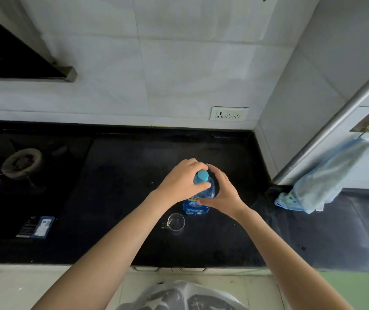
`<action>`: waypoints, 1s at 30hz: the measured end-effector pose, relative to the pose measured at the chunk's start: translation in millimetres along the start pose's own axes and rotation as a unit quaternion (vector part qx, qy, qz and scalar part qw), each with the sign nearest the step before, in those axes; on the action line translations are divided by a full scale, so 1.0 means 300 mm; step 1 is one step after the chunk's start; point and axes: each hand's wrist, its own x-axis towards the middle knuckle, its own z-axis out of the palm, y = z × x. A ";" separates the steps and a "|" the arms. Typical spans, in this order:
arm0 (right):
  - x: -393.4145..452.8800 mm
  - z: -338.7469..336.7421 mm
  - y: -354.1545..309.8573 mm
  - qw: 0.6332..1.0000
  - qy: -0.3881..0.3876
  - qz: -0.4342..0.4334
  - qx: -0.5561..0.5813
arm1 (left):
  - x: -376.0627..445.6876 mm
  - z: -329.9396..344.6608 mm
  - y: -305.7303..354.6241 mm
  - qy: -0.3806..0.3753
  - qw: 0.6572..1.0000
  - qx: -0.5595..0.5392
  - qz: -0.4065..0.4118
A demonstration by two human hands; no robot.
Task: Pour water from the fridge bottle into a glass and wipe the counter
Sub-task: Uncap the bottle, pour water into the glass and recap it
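Head view: blue clear plastic water bottle (198, 202) with blue cap (202, 176) is standing upright on the black stone counter (116, 171). The left hand (181, 182) is curling its fingers around the bottle's neck just under the cap. The right hand (221, 193) is gripping the bottle's shoulder. A clear glass mug (175, 222) is sitting just in front of the bottle. A pale blue cloth (320, 182) is hanging at right.

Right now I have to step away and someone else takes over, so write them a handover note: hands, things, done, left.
Left hand grips the bottle at its neck; right hand holds its body.
Bottle upright on the counter, blue cap on.
Glass stands just in front, apparently empty.
Cloth hangs at right.
Done: bottle and glass set out.
Left: uncap, pour, wipe.
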 end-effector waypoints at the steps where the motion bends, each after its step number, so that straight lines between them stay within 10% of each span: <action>1: 0.013 0.003 -0.001 1.000 -0.017 -0.002 -0.007 | 0.007 -0.004 0.006 -0.010 1.000 0.021 0.005; 17: 0.016 0.045 0.007 1.000 -0.009 -0.011 -0.024 | 0.027 0.045 0.111 0.047 0.972 0.216 -0.083; 24: 0.006 0.037 0.001 1.000 -0.010 -0.009 -0.024 | 0.074 -0.082 0.098 -0.160 0.973 0.166 0.006; 30: 0.000 0.039 -0.012 1.000 -0.009 -0.001 -0.022 | 0.064 -0.058 0.096 -0.125 0.951 0.277 0.050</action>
